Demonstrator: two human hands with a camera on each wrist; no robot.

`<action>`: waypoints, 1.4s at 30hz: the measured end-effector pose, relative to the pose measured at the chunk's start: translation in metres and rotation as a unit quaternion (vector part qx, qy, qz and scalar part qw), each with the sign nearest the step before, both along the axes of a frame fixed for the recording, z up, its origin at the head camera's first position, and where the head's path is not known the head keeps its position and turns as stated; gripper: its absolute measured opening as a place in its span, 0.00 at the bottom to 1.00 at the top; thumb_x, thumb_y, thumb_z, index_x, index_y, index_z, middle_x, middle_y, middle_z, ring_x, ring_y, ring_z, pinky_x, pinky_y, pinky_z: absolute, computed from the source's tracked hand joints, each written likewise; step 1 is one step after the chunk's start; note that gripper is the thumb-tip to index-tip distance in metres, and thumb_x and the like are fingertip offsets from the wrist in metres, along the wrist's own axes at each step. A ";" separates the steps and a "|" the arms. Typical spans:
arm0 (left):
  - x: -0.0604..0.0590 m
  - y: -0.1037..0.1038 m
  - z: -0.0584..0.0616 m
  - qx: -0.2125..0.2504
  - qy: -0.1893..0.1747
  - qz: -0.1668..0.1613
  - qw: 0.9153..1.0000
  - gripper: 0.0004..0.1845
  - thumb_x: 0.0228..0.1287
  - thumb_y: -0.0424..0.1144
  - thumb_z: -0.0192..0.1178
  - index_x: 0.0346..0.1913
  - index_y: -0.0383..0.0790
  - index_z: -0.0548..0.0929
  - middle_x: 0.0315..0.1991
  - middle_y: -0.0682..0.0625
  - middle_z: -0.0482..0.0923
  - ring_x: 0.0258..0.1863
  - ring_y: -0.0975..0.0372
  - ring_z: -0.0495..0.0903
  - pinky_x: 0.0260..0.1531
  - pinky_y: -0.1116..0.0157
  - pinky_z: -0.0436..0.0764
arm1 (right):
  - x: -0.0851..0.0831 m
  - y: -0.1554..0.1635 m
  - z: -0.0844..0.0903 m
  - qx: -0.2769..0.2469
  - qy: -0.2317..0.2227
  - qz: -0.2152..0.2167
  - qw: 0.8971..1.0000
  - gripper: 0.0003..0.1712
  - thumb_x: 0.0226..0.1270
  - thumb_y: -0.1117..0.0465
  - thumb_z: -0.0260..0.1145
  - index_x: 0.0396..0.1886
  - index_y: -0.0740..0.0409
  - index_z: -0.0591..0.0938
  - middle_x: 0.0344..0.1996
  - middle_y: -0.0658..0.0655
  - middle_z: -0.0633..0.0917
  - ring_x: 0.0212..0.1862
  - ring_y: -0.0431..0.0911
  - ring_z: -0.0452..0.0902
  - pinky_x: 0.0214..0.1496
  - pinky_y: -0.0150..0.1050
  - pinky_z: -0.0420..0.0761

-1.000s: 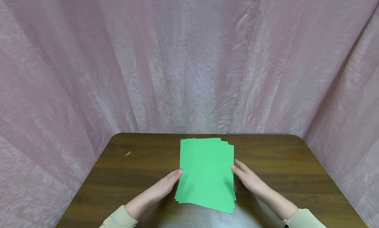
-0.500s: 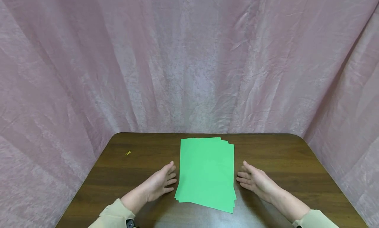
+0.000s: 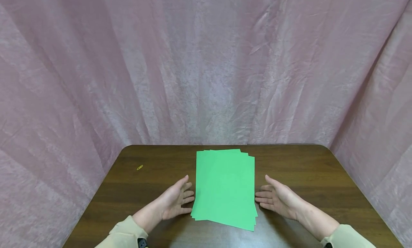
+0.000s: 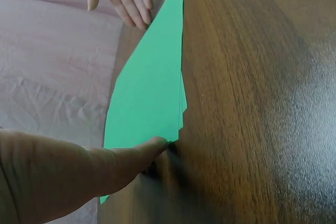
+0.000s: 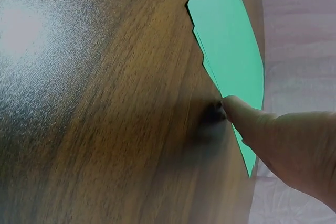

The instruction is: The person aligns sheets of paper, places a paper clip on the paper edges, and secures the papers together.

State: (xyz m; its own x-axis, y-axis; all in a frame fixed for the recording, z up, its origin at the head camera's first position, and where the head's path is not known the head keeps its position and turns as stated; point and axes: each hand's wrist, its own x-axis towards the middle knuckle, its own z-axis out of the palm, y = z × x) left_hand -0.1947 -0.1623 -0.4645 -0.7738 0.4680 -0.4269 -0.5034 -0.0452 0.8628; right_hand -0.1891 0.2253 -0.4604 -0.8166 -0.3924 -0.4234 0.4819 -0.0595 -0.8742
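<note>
Yellow paperclip [image 3: 140,167] in the head view alone, loose-fingered hands [image 3: 173,201] [image 3: 283,201] apart beside green sheets [image 3: 225,190]

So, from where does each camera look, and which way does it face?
Head: worn on the head, facing forward and down at the green sheets on the table; left hand, right hand and sleeves show.
Left wrist: worn there, looking across the sheets; left hand near, right hand beyond.
Right wrist: worn there, looking across from the other side; right hand near, left hand at the top edge.
Both wrist views share the sheets, table and curtain.
</note>
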 end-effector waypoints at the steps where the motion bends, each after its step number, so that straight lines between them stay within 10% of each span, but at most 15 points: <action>1: 0.000 0.001 0.000 0.000 0.000 -0.001 1.000 0.56 0.75 0.71 0.42 0.81 0.31 0.31 0.77 0.22 0.29 0.77 0.32 0.35 0.71 0.33 0.51 | 0.000 -0.001 0.000 -0.002 -0.001 0.002 1.000 0.63 0.78 0.30 0.48 0.74 0.85 0.39 0.73 0.85 0.50 0.75 0.73 0.50 0.76 0.59 0.58; 34: -0.010 0.016 -0.011 -0.033 -0.010 0.044 0.998 0.44 0.83 0.57 0.39 0.79 0.22 0.41 0.78 0.25 0.46 0.76 0.34 0.48 0.72 0.42 0.59 | 0.002 -0.013 -0.001 0.014 0.017 0.005 1.000 0.61 0.77 0.30 0.49 0.76 0.82 0.41 0.74 0.83 0.50 0.76 0.73 0.50 0.77 0.60 0.53; 42: -0.015 0.025 -0.020 -0.030 -0.026 0.085 0.996 0.35 0.82 0.50 0.44 0.76 0.24 0.56 0.70 0.33 0.62 0.69 0.41 0.62 0.67 0.46 0.67 | 0.004 -0.015 -0.003 0.018 0.022 0.005 1.000 0.62 0.77 0.30 0.50 0.77 0.81 0.40 0.75 0.82 0.50 0.76 0.72 0.50 0.77 0.60 0.53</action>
